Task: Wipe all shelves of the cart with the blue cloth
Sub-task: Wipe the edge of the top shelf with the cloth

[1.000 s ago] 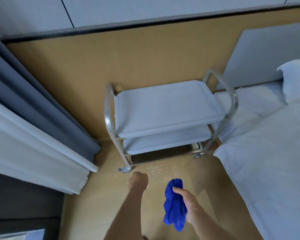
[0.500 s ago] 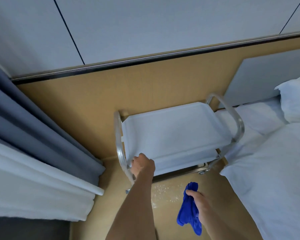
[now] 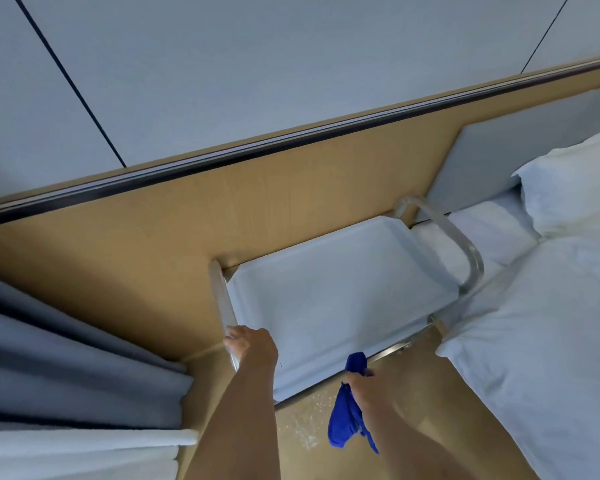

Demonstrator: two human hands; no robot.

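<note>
A metal cart with pale shelves stands against the wooden wall panel; its top shelf [image 3: 329, 299] is bare and hides the lower shelves. My left hand [image 3: 253, 348] grips the cart's left handle bar [image 3: 220, 299] at its near end. My right hand [image 3: 364, 386] holds the bunched blue cloth [image 3: 345, 420] just in front of the cart's near edge. Part of the cloth sticks up above my fist and most of it hangs down below. The cloth is off the shelf.
A bed with white sheets [image 3: 541, 358] and a pillow [image 3: 575, 188] flanks the cart on the right. Grey and white curtains [image 3: 66, 393] hang on the left. The cart's right handle [image 3: 465, 251] sits close to the bed. Wooden floor with pale specks [image 3: 302, 431] lies below.
I have come closer to the cart. My left hand went from hanging free to the cart's left handle. My right hand has lifted the cloth toward the cart's near edge.
</note>
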